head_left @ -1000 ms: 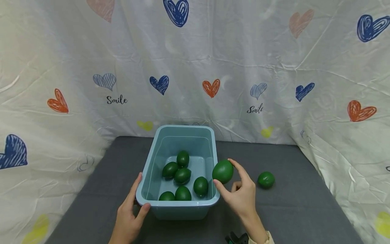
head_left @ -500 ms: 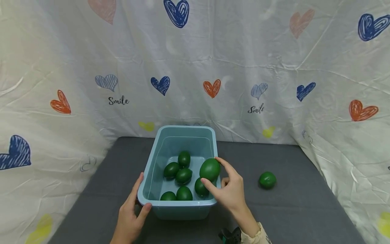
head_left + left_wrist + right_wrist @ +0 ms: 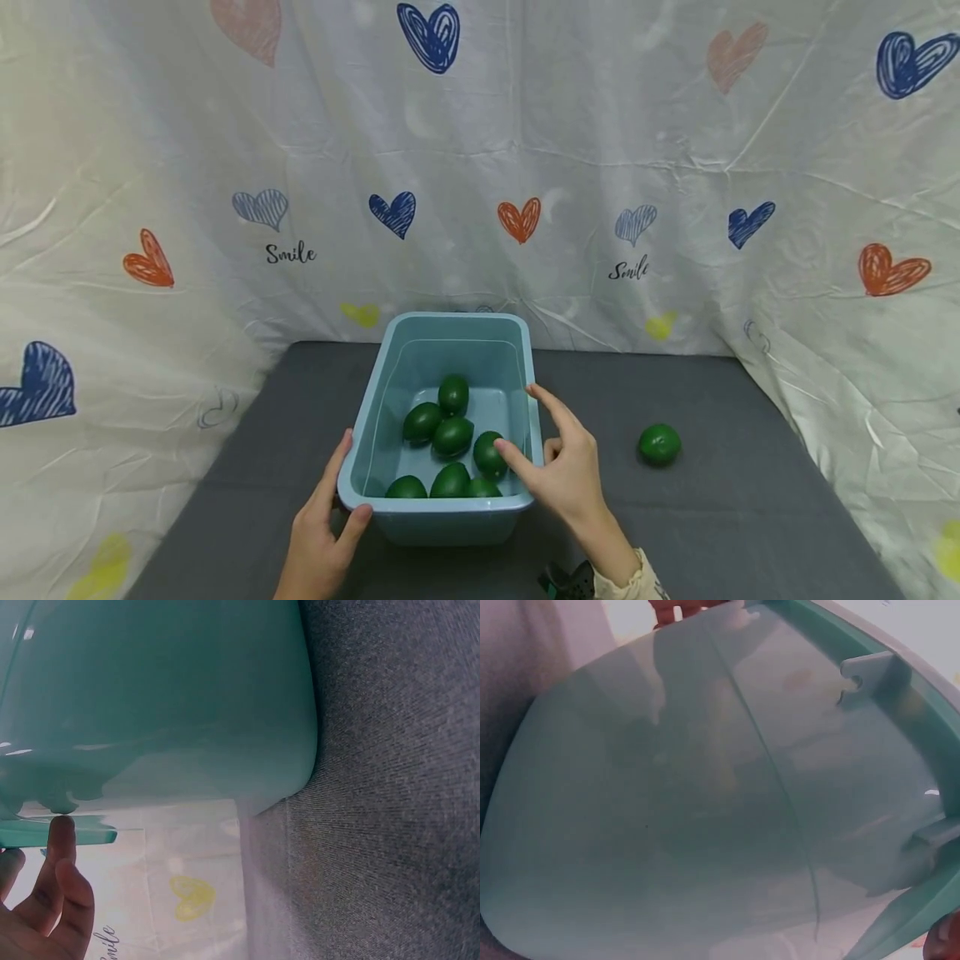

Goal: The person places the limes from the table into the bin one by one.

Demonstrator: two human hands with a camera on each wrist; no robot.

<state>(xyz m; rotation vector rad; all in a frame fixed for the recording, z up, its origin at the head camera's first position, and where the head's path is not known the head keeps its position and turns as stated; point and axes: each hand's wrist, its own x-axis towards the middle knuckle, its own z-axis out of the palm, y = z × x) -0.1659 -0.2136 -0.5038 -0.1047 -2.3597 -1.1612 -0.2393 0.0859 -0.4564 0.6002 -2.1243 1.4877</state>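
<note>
A light blue plastic bin (image 3: 438, 506) stands on the table, with several smooth, dark green, lime-like fruits (image 3: 452, 437) inside. My left hand (image 3: 318, 533) holds its near left corner, thumb at the front rim and fingers along the outer left side. A fingertip (image 3: 63, 829) reaches up under the rim in the left wrist view. Over the bin's right rim, my right hand (image 3: 566, 471) has thumb and index finger spread, with nothing between them. Its thumb tip overlaps a green fruit (image 3: 486, 457) in the head view. The bin's outer wall (image 3: 667, 810) fills the right wrist view.
One more green fruit (image 3: 660, 444) lies on the dark grey tablecloth (image 3: 720, 517), right of the bin. Behind the table hangs a white curtain (image 3: 450, 150) printed with hearts. A black device (image 3: 567, 581) sits by the right wrist.
My right hand moved left over the bin carrying a green fruit, then let it go. That fruit is down among the others, and those near the front have shifted. The left hand stayed put.
</note>
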